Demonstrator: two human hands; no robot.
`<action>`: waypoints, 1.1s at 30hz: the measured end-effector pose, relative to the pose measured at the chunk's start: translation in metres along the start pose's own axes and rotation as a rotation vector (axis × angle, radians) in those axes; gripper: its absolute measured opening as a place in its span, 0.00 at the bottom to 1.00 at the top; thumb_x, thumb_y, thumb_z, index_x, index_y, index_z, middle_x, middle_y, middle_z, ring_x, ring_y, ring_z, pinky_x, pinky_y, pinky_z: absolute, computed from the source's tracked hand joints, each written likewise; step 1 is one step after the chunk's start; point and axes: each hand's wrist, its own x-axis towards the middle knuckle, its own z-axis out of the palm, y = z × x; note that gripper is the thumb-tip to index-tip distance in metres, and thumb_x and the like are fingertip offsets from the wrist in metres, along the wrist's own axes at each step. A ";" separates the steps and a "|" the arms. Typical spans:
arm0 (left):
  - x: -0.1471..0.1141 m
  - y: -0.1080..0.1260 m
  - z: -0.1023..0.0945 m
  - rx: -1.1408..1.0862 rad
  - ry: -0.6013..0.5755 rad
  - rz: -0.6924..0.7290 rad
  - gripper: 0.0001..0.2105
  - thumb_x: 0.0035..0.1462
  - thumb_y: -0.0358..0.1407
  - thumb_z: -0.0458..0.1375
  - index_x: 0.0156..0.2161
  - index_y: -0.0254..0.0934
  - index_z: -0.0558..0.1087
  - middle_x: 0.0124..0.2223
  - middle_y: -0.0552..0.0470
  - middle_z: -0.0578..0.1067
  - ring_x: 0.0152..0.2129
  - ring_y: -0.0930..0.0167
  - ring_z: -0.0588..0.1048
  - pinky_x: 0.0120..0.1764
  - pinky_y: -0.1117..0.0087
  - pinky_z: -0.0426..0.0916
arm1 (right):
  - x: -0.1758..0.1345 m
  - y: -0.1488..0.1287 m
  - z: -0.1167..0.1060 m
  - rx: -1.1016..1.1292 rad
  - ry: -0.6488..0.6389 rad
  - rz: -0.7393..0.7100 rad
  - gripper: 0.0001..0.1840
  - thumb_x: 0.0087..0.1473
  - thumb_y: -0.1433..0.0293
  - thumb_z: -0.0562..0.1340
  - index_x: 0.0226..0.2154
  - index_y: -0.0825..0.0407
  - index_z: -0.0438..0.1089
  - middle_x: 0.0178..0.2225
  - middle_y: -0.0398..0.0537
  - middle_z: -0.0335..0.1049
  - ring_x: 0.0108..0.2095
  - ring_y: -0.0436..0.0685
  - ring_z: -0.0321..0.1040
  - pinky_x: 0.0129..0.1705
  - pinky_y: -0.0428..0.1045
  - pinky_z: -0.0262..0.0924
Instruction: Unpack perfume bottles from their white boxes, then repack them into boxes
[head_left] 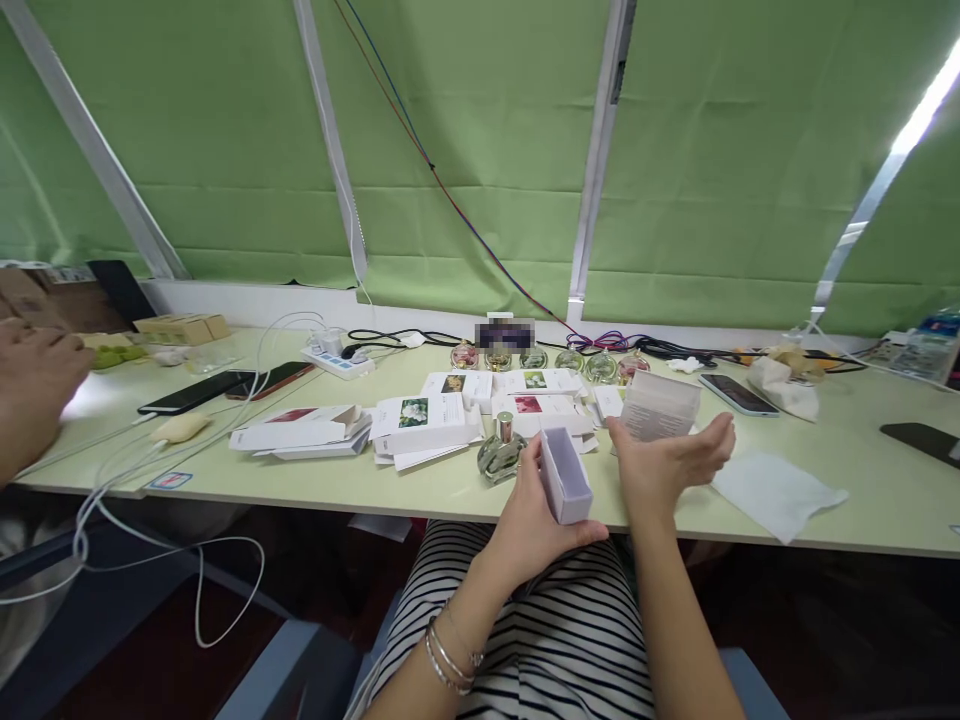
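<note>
My left hand (534, 530) is closed around a small pale lavender box (566, 478), tilted with its open end towards me. My right hand (667, 465) has its thumb and fingers spread apart. Just beyond it is a blurred white carton (660, 405) with printed text, its lower edge hidden by the hand; whether they touch is unclear. A perfume bottle (502, 452) with pale liquid and a metallic cap stands on the table left of the lavender box. Behind lie several white cartons with flower pictures, among them a carton with a white flower (416, 415).
Several round perfume bottles (570, 360) line the back near black cables (660, 350). A white tissue (776, 493) and a phone (739, 394) lie right. Left are a flattened carton (300, 430), phones, a power strip (337, 362), white cables and another person's hand (34, 390).
</note>
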 end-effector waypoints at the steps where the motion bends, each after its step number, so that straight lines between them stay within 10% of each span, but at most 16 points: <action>1: 0.000 0.000 -0.001 0.000 0.006 0.010 0.53 0.34 0.42 0.69 0.60 0.38 0.41 0.58 0.40 0.57 0.54 0.58 0.59 0.54 0.57 0.55 | -0.001 -0.006 0.005 -0.008 -0.001 0.021 0.62 0.33 0.56 0.69 0.59 0.62 0.33 0.58 0.76 0.36 0.58 0.79 0.35 0.51 0.73 0.39; 8: 0.000 -0.003 -0.011 0.003 0.044 -0.013 0.52 0.32 0.42 0.70 0.59 0.39 0.43 0.58 0.40 0.54 0.54 0.56 0.57 0.55 0.53 0.53 | 0.005 -0.004 0.004 0.082 -0.143 0.132 0.54 0.36 0.64 0.66 0.60 0.58 0.37 0.57 0.71 0.41 0.57 0.79 0.38 0.51 0.75 0.39; 15: 0.001 -0.003 -0.015 -0.076 -0.004 -0.018 0.50 0.32 0.41 0.70 0.59 0.40 0.46 0.56 0.41 0.57 0.50 0.56 0.61 0.53 0.53 0.55 | 0.010 0.015 -0.053 1.239 -0.527 0.381 0.41 0.43 0.51 0.55 0.58 0.44 0.46 0.54 0.53 0.56 0.53 0.68 0.56 0.47 0.65 0.56; 19: 0.002 -0.003 -0.016 -0.076 -0.022 -0.015 0.49 0.33 0.41 0.70 0.59 0.38 0.47 0.55 0.40 0.58 0.50 0.56 0.62 0.52 0.53 0.56 | -0.006 0.026 -0.058 1.503 -0.667 0.481 0.42 0.42 0.42 0.49 0.56 0.43 0.54 0.52 0.52 0.60 0.50 0.66 0.59 0.41 0.59 0.59; 29: 0.001 -0.001 -0.017 -0.058 -0.086 -0.050 0.50 0.34 0.43 0.69 0.59 0.39 0.44 0.57 0.39 0.57 0.51 0.56 0.62 0.53 0.53 0.56 | -0.011 0.031 -0.052 1.512 -0.635 0.468 0.46 0.38 0.40 0.51 0.57 0.42 0.52 0.54 0.53 0.56 0.52 0.68 0.56 0.44 0.62 0.57; 33: 0.000 0.001 -0.018 -0.106 -0.099 -0.048 0.50 0.34 0.41 0.69 0.59 0.39 0.44 0.56 0.41 0.59 0.51 0.57 0.62 0.53 0.56 0.56 | -0.008 0.022 -0.049 1.057 -0.649 0.363 0.54 0.38 0.50 0.62 0.61 0.44 0.35 0.59 0.56 0.44 0.56 0.70 0.51 0.51 0.66 0.51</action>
